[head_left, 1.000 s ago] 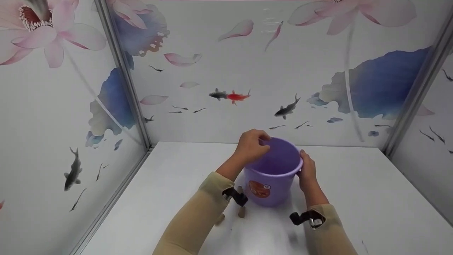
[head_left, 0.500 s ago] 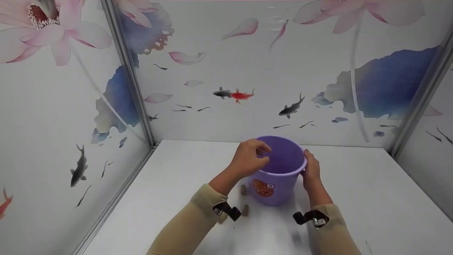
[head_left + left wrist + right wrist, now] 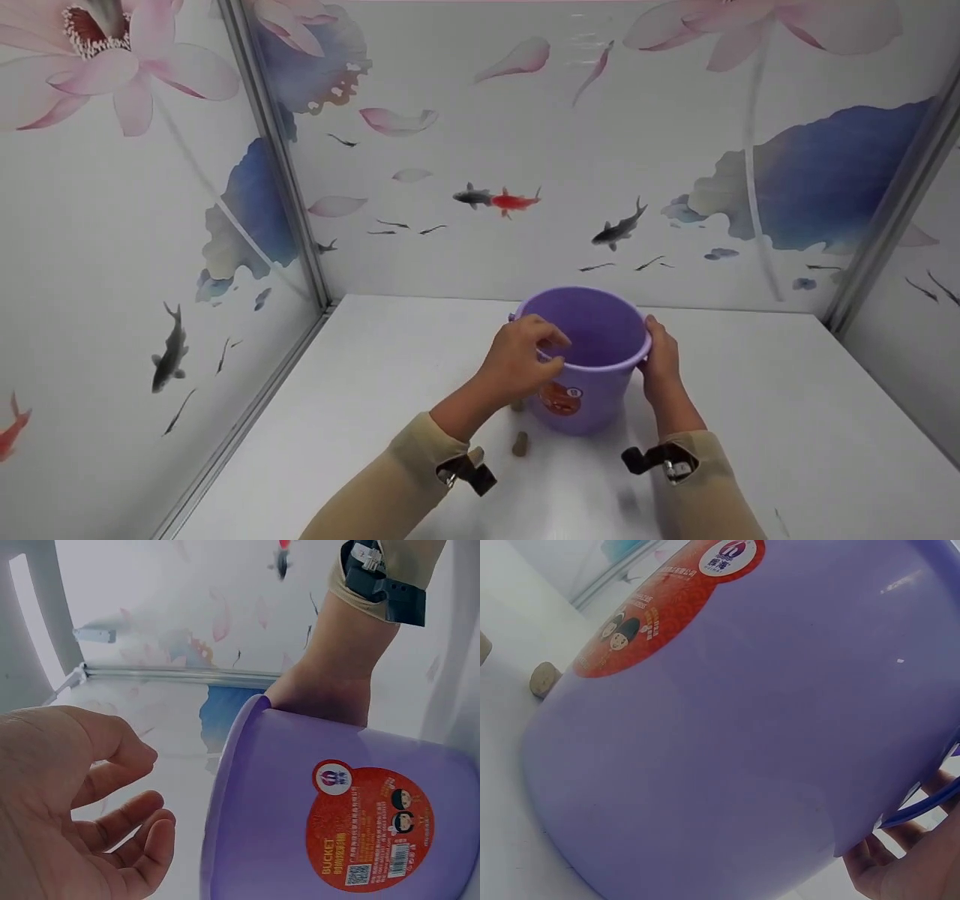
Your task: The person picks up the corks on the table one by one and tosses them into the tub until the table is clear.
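A purple bucket (image 3: 581, 397) with a red label (image 3: 367, 829) stands upright on the white table. My right hand (image 3: 661, 360) grips its right side at the rim, fingers curled by the blue handle (image 3: 922, 810) in the right wrist view. In front of the rim's left part, my left hand (image 3: 517, 356) hovers with loosely bent fingers; the left wrist view shows nothing between them, apart from the bucket. Small brown cork-like pieces lie left of the bucket: one piece (image 3: 520, 444) in front, another (image 3: 545, 679) close to its base. The bucket's bottom inside is hidden.
The white table (image 3: 390, 375) ends at a back wall (image 3: 420, 262) painted with fish and lotus flowers, close behind the bucket. A similar left wall (image 3: 97, 300) borders the table. A third brown piece (image 3: 475, 454) is partly covered by the left wrist camera.
My left hand has moved from over the bucket's left rim toward me and down, uncovering the rim and left handle joint. My right hand keeps its grip; the head view has shifted slightly.
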The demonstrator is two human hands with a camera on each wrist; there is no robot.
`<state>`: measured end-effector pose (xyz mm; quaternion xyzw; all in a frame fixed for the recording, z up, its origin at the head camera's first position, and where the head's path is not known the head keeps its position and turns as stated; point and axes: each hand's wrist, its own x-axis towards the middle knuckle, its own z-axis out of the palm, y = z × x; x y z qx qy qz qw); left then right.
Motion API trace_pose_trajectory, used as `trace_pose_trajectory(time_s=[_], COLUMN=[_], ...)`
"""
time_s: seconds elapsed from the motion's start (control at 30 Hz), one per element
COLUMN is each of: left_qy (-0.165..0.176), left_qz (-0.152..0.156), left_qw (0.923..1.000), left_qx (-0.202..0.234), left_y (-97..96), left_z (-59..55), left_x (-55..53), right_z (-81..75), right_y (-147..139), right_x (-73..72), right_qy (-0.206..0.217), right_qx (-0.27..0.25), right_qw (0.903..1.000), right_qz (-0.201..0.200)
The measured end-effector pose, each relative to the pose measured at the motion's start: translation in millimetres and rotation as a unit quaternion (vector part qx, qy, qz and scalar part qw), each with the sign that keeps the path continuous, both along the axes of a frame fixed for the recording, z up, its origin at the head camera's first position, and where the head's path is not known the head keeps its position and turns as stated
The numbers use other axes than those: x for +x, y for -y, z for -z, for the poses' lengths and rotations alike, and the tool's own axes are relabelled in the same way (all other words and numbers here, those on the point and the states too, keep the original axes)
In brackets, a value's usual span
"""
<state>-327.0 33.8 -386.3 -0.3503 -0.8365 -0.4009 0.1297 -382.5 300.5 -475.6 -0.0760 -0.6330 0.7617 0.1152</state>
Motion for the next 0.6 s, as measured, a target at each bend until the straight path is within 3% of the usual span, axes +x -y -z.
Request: trace_pose_trajectory(time_s=[0.3, 0.47, 0.6], left_qy=[-0.023, -0.038, -0.029], left_qz=[0.028, 0.033, 0.026], left_qw=[0.9991, 0.9987, 0.9991], left_qx=[0.025, 0.007, -0.016], left_y=[20.1, 30.8, 38.5], left_z=[28.3, 42.6, 53.9], left_x=[13.1, 15.9, 17.2], right_z=[-1.8, -3.6, -3.7], right_y=[2.4, 2.3, 2.1], right_x=[-0.1, -1.1, 0.5], right_qy=[-0.001, 0.002, 0.001], right_qx=[-0.003, -0.012, -0.018], right_qw=[1.0000, 0.9999, 0.9998], right_qz=[0.003, 0.001, 0.001])
